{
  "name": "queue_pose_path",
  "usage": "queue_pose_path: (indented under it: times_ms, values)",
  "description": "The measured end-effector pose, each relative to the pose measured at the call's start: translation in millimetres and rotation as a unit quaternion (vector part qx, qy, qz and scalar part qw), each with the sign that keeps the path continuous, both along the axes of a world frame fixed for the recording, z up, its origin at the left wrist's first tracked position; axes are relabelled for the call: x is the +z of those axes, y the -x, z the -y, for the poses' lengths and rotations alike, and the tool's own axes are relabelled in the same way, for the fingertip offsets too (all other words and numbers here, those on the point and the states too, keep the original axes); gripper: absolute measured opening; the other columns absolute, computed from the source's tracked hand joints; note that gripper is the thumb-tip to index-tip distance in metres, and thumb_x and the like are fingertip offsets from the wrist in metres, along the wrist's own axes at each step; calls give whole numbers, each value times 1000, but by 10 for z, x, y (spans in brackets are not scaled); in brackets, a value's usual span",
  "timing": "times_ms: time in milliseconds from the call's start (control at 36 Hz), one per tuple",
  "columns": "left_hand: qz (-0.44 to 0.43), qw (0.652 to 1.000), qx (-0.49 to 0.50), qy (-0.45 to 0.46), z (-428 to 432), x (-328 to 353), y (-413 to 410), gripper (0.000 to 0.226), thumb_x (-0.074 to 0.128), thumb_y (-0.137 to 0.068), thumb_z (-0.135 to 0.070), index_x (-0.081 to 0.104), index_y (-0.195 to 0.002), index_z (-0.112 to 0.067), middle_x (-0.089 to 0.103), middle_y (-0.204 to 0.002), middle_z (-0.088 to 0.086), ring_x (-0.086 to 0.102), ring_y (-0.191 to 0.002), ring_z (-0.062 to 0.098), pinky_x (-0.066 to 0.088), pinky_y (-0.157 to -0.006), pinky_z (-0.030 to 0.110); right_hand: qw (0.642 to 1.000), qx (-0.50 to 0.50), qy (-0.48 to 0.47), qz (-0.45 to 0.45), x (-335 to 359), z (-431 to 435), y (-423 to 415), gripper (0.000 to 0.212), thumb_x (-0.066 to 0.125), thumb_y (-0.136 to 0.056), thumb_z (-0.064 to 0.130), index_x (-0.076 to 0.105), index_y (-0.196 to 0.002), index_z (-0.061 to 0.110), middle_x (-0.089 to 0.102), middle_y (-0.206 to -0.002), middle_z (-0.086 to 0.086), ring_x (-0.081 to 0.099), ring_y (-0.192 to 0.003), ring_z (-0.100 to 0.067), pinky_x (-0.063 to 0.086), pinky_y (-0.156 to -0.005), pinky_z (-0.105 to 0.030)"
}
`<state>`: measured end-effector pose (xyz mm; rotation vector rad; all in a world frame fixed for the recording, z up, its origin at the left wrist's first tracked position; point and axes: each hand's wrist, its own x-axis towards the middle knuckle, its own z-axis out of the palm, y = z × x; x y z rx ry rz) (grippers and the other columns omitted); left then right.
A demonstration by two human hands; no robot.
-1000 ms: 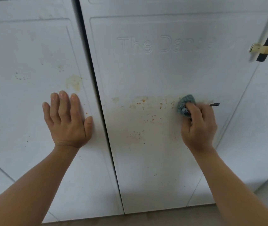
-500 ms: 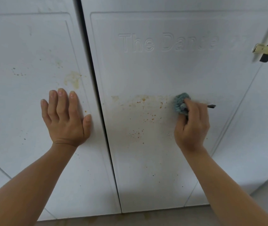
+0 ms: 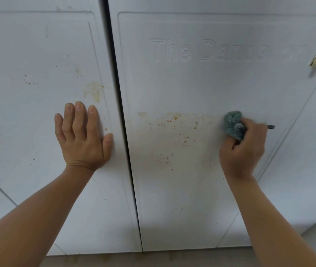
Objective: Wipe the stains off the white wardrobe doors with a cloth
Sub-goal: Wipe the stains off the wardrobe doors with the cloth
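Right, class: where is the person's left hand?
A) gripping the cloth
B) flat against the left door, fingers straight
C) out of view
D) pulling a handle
B: the left hand lies flat on the left door, fingers straight; the right hand holds the cloth.

Embossed "The Dance" on middle wardrobe door (image 3: 201, 89), last letters faint.
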<state>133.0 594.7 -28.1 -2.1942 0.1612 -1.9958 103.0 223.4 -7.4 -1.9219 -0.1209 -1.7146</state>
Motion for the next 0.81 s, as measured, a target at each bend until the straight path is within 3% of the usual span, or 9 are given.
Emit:
queue_pose_path:
  times_ms: [167,278,417,528,667,806]
  values:
    - [2,1000,-5,2,3,-5,0,74,34,-101,-46,25,-162,-5,28,-160,21,11,-159,33,14,-127,55,977,34,212,4,-143,-195,35,17,50,-92,-2,58,-106,5,64,-86,-16,59,-77,-30,48,-50,-34]
    - [0,1000,-3,5,2,-6,1,73,34,-101,-46,27,-161,-4,28,-160,21,11,-159,33,15,-126,56,998,25,53,2,-33,-213,8,22,50,-84,-10,64,-101,-4,61,-85,-18,57,-76,-32,46,-61,-33]
    - [2,1000,-4,3,-2,-3,-2,73,34,-101,-45,27,-161,-4,29,-159,22,12,-158,33,17,-126,57,984,19,179,8,-60,-293,42,20,44,-96,1,64,-101,0,62,-85,-15,57,-76,-30,44,-53,-31]
    - [5,1000,-3,1,-9,5,-3,73,36,-101,-45,27,-161,-4,30,-159,22,15,-158,35,19,-125,58,998,3,64,-21,66,-257,43,21,51,-83,-9,62,-100,-3,58,-85,-17,53,-76,-28,34,-58,-24]
    - [3,1000,-1,1,-10,-3,-6,73,36,-101,-45,29,-160,-3,30,-159,22,17,-157,36,18,-125,57,973,5,231,-11,7,-260,59,15,57,-87,-5,66,-96,1,62,-85,-12,55,-75,-26,37,-46,-26]
    - [5,1000,-4,0,0,-5,0,73,35,-101,-45,27,-161,-5,29,-160,22,17,-156,36,18,-125,57,997,9,79,-24,142,-323,51,23,52,-83,-9,64,-101,-1,61,-88,-15,55,-78,-27,34,-60,-22]
